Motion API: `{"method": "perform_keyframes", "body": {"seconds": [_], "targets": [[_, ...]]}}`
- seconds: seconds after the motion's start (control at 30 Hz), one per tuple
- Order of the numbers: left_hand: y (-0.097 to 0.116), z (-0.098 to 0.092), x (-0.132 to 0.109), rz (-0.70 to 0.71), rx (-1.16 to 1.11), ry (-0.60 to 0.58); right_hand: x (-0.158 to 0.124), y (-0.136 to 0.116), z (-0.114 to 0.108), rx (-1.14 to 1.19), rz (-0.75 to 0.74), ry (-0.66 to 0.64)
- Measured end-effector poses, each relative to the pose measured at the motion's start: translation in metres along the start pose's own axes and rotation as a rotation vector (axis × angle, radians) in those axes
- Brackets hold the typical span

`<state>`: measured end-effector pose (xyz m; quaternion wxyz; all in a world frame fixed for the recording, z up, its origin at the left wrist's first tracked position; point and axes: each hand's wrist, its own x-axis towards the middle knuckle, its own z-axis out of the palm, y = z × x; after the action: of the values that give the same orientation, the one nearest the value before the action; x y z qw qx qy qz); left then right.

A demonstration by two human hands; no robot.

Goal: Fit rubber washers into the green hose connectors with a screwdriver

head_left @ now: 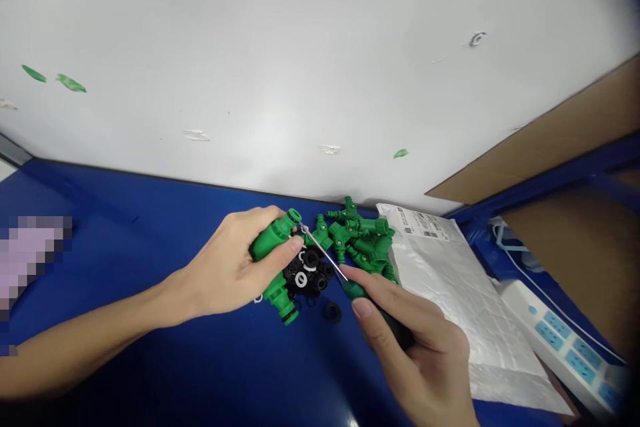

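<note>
A green plastic hose fitting (273,240) with a black ring near its end is gripped in my left hand (235,260); my fingers hide its middle, and its lower branch (281,300) sticks out below. My right hand (415,340) is closed around the green handle of a thin metal-shafted tool (325,252). The tool's small tip, which looks bent or looped, is close by the fitting's upper end and my left thumb; whether it touches is unclear. Behind and below lies a heap of black rings (320,280) with white washers (301,279) among them.
Several green hose fittings (360,233) are piled against the white wall (280,67). To the right lie a silvery-white mailing bag (450,287) and a power strip (560,340). Cardboard (540,127) leans at the right. A blurred-out purple object (35,253) sits on the blue table (150,213).
</note>
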<state>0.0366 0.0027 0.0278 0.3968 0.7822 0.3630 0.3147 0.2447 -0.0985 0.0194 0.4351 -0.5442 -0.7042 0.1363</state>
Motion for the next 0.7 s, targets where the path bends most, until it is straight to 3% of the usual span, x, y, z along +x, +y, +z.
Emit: {"method": "perform_keyframes", "body": {"seconds": [0.23, 0.4, 0.6, 0.7], "targets": [[0.0, -0.011, 0.001, -0.245, -0.608, -0.343, -0.008, 0.011, -0.001, -0.026, 0.038, 0.009], [-0.003, -0.005, 0.001, -0.305, -1.004, -0.476, -0.01, 0.008, 0.001, -0.085, -0.015, 0.057], [-0.003, -0.006, -0.001, -0.332, -0.997, -0.498, -0.012, 0.0, -0.006, -0.113, -0.033, 0.013], [0.003, -0.002, -0.005, -0.332, -0.808, -0.517, -0.014, -0.003, -0.012, -0.203, -0.036, -0.029]]}}
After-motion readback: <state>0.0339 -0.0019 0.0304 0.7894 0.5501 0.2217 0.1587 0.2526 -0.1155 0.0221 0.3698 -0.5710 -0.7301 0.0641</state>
